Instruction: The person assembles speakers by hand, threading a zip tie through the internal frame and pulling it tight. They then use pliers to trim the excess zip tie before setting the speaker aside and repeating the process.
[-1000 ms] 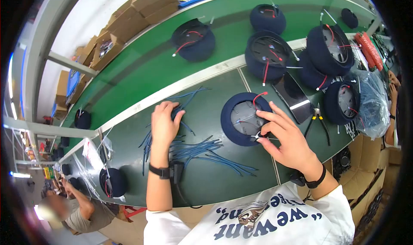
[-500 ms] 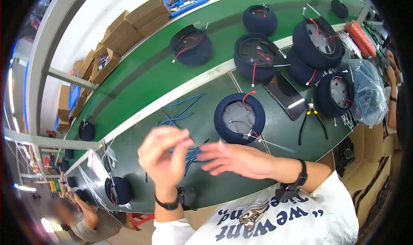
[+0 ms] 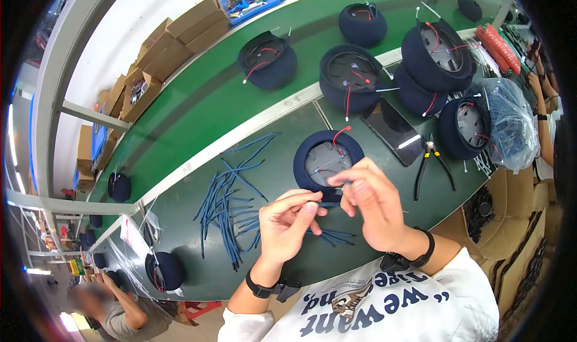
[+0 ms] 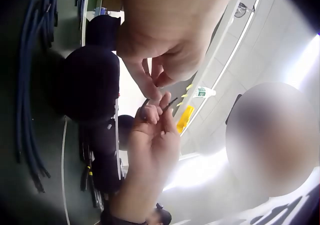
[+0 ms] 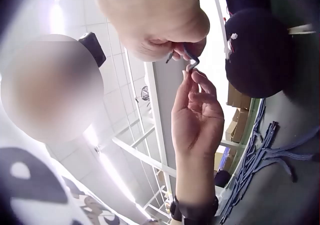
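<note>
Both hands are raised in front of the body, fingertips close together, with a short dark blue cord [image 5: 195,63] between them. My left hand [image 3: 285,228] pinches the cord between thumb and fingers. Curled fingers of my right hand [image 3: 377,213] hold the same cord, and its dark tip [image 4: 172,103] sticks out in the left wrist view. Just beyond the hands lies a round navy fabric-covered shell [image 3: 300,162] with a grey plastic inside and a red wire; the right fingers overlap its near edge. Loose blue cords [image 3: 225,213] are spread left of the hands.
A phone [image 3: 393,132] and yellow-and-black cutting pliers [image 3: 427,154] lie to the right. More navy shells [image 3: 351,93] stand at the back, some stacked beside a clear plastic bag [image 3: 511,126]. Cardboard boxes [image 3: 165,51] line the far left edge. Another person [image 3: 129,315] sits at left.
The right hand left the navy shell and the left hand left the loose cords; they came together in front of the body, now holding one blue cord.
</note>
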Action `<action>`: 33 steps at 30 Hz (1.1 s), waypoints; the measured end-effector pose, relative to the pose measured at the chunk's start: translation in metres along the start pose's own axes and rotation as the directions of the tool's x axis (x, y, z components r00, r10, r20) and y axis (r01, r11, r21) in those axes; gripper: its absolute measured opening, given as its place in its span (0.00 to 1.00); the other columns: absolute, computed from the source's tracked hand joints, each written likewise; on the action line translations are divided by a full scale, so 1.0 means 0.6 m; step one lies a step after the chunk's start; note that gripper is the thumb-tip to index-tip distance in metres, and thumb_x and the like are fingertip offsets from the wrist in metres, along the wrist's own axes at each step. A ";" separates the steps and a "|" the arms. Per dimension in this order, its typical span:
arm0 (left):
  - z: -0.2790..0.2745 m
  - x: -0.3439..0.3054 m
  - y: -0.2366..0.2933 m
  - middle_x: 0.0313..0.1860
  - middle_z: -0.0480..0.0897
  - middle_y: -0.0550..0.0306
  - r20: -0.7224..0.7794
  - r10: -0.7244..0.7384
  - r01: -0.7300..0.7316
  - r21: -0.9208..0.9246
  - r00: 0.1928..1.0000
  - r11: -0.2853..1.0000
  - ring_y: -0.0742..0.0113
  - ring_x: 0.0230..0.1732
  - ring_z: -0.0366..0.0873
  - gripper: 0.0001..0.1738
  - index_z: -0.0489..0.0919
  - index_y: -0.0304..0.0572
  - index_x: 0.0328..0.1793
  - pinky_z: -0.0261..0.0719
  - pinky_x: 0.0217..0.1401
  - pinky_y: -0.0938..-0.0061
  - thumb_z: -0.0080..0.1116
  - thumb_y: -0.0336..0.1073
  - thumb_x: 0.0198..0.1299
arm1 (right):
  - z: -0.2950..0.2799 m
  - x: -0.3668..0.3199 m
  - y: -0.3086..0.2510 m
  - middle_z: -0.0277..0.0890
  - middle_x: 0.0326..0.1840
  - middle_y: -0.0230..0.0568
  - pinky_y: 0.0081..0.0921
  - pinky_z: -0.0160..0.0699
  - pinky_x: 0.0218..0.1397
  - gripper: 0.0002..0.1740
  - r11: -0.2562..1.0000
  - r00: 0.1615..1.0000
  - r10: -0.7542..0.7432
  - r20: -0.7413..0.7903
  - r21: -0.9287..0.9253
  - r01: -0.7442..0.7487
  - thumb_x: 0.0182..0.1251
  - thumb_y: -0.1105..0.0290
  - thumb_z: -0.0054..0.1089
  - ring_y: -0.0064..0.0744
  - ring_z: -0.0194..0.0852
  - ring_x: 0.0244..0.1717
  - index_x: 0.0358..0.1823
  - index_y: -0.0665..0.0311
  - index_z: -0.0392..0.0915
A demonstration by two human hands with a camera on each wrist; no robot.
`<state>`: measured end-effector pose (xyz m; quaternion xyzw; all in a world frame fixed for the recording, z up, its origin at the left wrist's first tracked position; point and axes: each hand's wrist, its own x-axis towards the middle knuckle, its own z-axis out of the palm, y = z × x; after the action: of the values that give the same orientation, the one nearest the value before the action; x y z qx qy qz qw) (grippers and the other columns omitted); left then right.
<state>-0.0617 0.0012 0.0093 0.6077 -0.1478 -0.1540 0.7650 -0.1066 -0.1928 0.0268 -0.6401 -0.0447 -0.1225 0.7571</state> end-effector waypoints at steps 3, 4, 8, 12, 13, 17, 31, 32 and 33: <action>0.008 0.006 -0.008 0.51 0.89 0.45 0.008 0.036 -0.036 -0.003 0.999 0.999 0.61 0.46 0.92 0.12 0.87 0.26 0.57 0.92 0.36 0.76 0.66 0.18 0.69 | 0.001 -0.002 -0.007 0.82 0.44 0.43 0.28 0.83 0.47 0.10 0.966 0.996 -0.091 -0.021 -0.244 0.083 0.77 0.76 0.65 0.32 0.83 0.43 0.53 0.67 0.89; 0.011 0.008 -0.009 0.51 0.90 0.45 -0.002 0.059 -0.059 0.023 0.998 0.998 0.61 0.46 0.92 0.12 0.87 0.26 0.57 0.92 0.37 0.76 0.67 0.18 0.69 | 0.000 -0.004 0.000 0.84 0.45 0.44 0.29 0.84 0.47 0.09 0.960 0.993 -0.113 -0.033 -0.261 0.101 0.74 0.77 0.67 0.34 0.85 0.43 0.53 0.67 0.89; 0.014 0.017 -0.001 0.49 0.91 0.45 0.012 0.096 -0.097 0.108 0.995 0.989 0.62 0.46 0.93 0.10 0.87 0.26 0.54 0.93 0.38 0.76 0.69 0.18 0.67 | -0.006 -0.004 0.013 0.90 0.46 0.48 0.30 0.86 0.48 0.10 0.940 0.989 -0.146 -0.033 -0.316 0.128 0.69 0.79 0.71 0.37 0.90 0.43 0.51 0.68 0.89; 0.002 0.020 -0.005 0.52 0.89 0.45 0.057 0.155 -0.162 0.151 0.986 0.975 0.64 0.47 0.91 0.13 0.88 0.30 0.55 0.91 0.41 0.75 0.71 0.19 0.65 | -0.006 0.003 0.025 0.91 0.45 0.47 0.28 0.88 0.50 0.10 0.934 0.983 -0.182 -0.036 -0.318 0.162 0.70 0.81 0.69 0.34 0.92 0.46 0.51 0.70 0.88; -0.006 0.027 -0.019 0.55 0.88 0.44 0.091 0.225 -0.239 0.196 0.970 0.951 0.64 0.48 0.91 0.14 0.89 0.31 0.55 0.90 0.42 0.74 0.74 0.20 0.64 | -0.007 0.001 0.026 0.90 0.47 0.47 0.27 0.88 0.51 0.10 0.961 0.993 -0.119 -0.024 -0.253 0.109 0.71 0.82 0.68 0.32 0.92 0.46 0.51 0.71 0.87; -0.018 0.056 0.005 0.66 0.82 0.39 0.226 0.303 -0.378 0.537 0.926 0.754 0.51 0.69 0.82 0.29 0.87 0.38 0.58 0.84 0.63 0.59 0.87 0.37 0.50 | -0.017 -0.005 0.027 0.90 0.48 0.45 0.25 0.89 0.52 0.09 0.996 0.999 0.041 -0.028 -0.075 -0.043 0.72 0.83 0.67 0.27 0.92 0.46 0.51 0.73 0.87; -0.006 0.058 -0.019 0.81 0.68 0.33 0.410 0.245 -0.475 0.688 0.878 0.549 0.34 0.78 0.72 0.61 0.76 0.48 0.72 0.78 0.73 0.52 0.97 0.50 0.25 | -0.073 0.014 -0.038 0.86 0.35 0.42 0.27 0.82 0.35 0.09 0.845 1.000 -0.021 0.000 -0.534 0.017 0.61 0.80 0.72 0.31 0.84 0.31 0.42 0.66 0.89; -0.020 0.072 -0.024 0.85 0.61 0.28 0.468 0.153 -0.461 0.667 0.871 0.586 0.30 0.81 0.69 0.67 0.68 0.54 0.75 0.76 0.76 0.48 0.98 0.49 0.24 | -0.072 0.008 -0.041 0.86 0.36 0.42 0.29 0.83 0.35 0.09 0.836 1.000 -0.008 0.006 -0.548 0.010 0.60 0.80 0.72 0.33 0.85 0.31 0.43 0.66 0.89; -0.025 0.084 -0.042 0.85 0.61 0.29 0.487 0.138 -0.444 0.597 0.862 0.668 0.29 0.81 0.68 0.66 0.69 0.54 0.74 0.76 0.76 0.46 0.98 0.48 0.24 | -0.071 0.002 -0.043 0.86 0.37 0.42 0.31 0.83 0.35 0.10 0.830 1.000 -0.023 0.018 -0.557 0.029 0.60 0.81 0.72 0.35 0.85 0.31 0.43 0.66 0.88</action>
<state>-0.0111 -0.0118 -0.0166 0.7704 -0.4452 -0.0817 0.4490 -0.1156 -0.2384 0.0441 -0.8328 -0.0200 -0.1371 0.5360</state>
